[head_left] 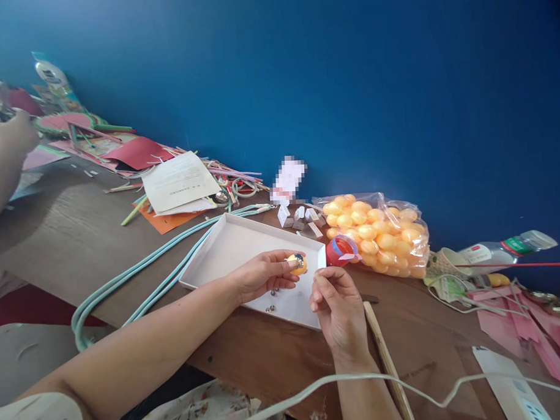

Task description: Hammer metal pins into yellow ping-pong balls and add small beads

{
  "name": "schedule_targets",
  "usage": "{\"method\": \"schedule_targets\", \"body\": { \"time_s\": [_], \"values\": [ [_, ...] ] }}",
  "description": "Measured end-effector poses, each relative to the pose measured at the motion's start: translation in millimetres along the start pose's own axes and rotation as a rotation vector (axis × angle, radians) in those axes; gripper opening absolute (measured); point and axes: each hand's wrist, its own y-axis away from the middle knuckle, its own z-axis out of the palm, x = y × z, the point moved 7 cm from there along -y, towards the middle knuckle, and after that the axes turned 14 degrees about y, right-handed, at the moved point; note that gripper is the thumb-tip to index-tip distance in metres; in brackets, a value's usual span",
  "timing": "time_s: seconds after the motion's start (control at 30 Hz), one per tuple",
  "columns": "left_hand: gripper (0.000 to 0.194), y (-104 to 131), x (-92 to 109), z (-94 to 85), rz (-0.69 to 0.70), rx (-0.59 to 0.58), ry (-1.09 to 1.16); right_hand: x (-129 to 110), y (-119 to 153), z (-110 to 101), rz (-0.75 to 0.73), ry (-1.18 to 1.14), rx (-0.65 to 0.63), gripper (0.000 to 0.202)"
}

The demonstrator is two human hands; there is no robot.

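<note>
My left hand (pixel 264 277) is over a white box lid (pixel 235 242), its thumb and fingers closed on a small orange ball (pixel 301 268). A shiny silver piece (pixel 296 258) shows against the ball's top. To the right, my right hand (pixel 339 306) hangs beside the lid's right corner, thumb and forefinger pinched together; whatever they may hold is too small to make out. A few small silver bells or beads (pixel 271 308) lie in the lid below my left hand. Just behind my right hand stands a roll of red tape (pixel 337 251) with a pink strip on it.
A clear bag of orange balls (pixel 377 231) leans against the blue wall. Light-green cords (pixel 139 264) loop left of the lid. A wooden handle (pixel 386 359) lies right of my forearm, and a white cable (pixel 359 377) crosses in front. Another person's hand (pixel 17 133) is far left.
</note>
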Motion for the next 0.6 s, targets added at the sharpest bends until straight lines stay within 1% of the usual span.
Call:
{"method": "schedule_targets", "body": {
  "time_s": [0.2, 0.3, 0.5, 0.6],
  "values": [
    [0.040, 0.0, -0.1, 0.5, 0.005, -0.018, 0.000, 7.6, 0.6, -3.2, 0.020, 0.199, 0.044, 0.012],
    [0.040, -0.1, -0.1, 2.1, 0.006, -0.036, -0.012, 9.0, 0.9, -2.8, 0.031, 0.264, 0.042, 0.013],
    [0.042, 1.3, 0.5, 2.5, 0.012, -0.004, -0.066, 9.6, 0.7, -2.3, 0.042, 0.316, 0.041, 0.016],
    [0.042, 1.1, 0.6, 1.9, 0.024, -0.012, -0.087, 9.5, 0.6, -1.8, 0.042, 0.312, 0.042, 0.016]
  ]
}}
